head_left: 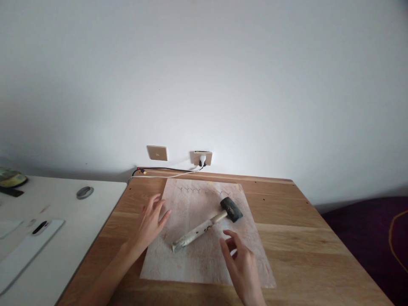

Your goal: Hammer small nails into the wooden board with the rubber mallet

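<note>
A rubber mallet (pixel 204 225) with a black head and a worn, white-smeared handle lies slantwise on a pale, reddish-stained board (pixel 191 265). Along the board's far part runs a row of several nails (pixel 193 190). My left hand (pixel 152 220) is at the board's left edge, fingers apart, holding nothing. Just right of the mallet's handle is my right hand (pixel 240 263), its fingers loosely curved with a gap between thumb and forefinger. Neither hand grips the mallet.
The board rests on a wooden table (pixel 296 242) against a white wall. A socket with a white plug (pixel 202 160) is behind, its cables (pixel 165 174) along the table's back edge. To the left, a white desk (pixel 63 255) bears a grey round object (pixel 85 192) and a phone (pixel 40 228).
</note>
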A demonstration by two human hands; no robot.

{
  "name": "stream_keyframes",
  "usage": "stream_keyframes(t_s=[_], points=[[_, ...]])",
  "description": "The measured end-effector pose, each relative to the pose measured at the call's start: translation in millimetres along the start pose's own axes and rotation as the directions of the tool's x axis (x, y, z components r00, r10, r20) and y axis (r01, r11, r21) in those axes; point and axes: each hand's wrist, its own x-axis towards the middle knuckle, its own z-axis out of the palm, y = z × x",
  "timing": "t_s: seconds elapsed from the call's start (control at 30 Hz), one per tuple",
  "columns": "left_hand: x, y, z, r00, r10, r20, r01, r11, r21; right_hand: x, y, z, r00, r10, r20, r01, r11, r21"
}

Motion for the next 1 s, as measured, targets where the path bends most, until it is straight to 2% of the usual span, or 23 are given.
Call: stream_keyframes(t_s=[0.07, 0.1, 0.2, 0.3, 0.4, 0.57, 0.63, 0.7, 0.77, 0.87, 0.93, 1.0], points=[[-19, 5, -8, 0.999, 0.004, 0.032, -0.004, 1.0, -0.009, -5, 16, -11, 0.98, -0.165, -0.111, 0.138, 0.967, -0.216], [-24, 9, -11, 0.999, 0.001, 0.042, 0.0, 1.0, -0.017, -8, 25, -16, 0.96, -0.253, -0.122, 0.203, 0.925, -0.323], [-25, 20, -12, 0.998, -0.036, 0.042, 0.038, 0.998, -0.047, -12, 49, -28, 0.895, -0.444, -0.038, 0.352, 0.757, -0.551], [-14, 34, -8, 0.996, -0.058, 0.063, 0.063, 0.995, -0.079, -13, 70, -47, 0.867, -0.493, 0.074, 0.424, 0.65, -0.631], [-3, 59, 1, 0.986, 0.007, 0.166, 0.012, 0.993, -0.118, -9, 97, -78, 0.857, -0.506, 0.097, 0.429, 0.596, -0.679], [20, 125, 31, 0.919, 0.201, 0.34, -0.122, 0.963, -0.241, 12, 142, -142, 0.907, -0.42, -0.039, 0.254, 0.619, -0.744], [33, 150, 45, 0.879, 0.275, 0.389, -0.167, 0.942, -0.29, 21, 154, -167, 0.921, -0.376, -0.101, 0.186, 0.654, -0.733], [44, 172, 60, 0.846, 0.342, 0.409, -0.22, 0.922, -0.317, 26, 161, -191, 0.913, -0.342, -0.223, 0.108, 0.729, -0.676], [52, 190, 72, 0.819, 0.402, 0.409, -0.285, 0.904, -0.318, 25, 167, -215, 0.889, -0.245, -0.387, -0.034, 0.807, -0.589], [52, 209, 86, 0.773, 0.478, 0.417, -0.383, 0.876, -0.294, 15, 179, -249, 0.797, -0.044, -0.602, -0.289, 0.848, -0.445], [46, 215, 94, 0.74, 0.52, 0.426, -0.433, 0.854, -0.29, 9, 189, -267, 0.75, 0.074, -0.658, -0.4, 0.843, -0.361], [40, 217, 100, 0.719, 0.552, 0.423, -0.464, 0.834, -0.298, 7, 199, -279, 0.749, 0.141, -0.647, -0.454, 0.82, -0.348]])
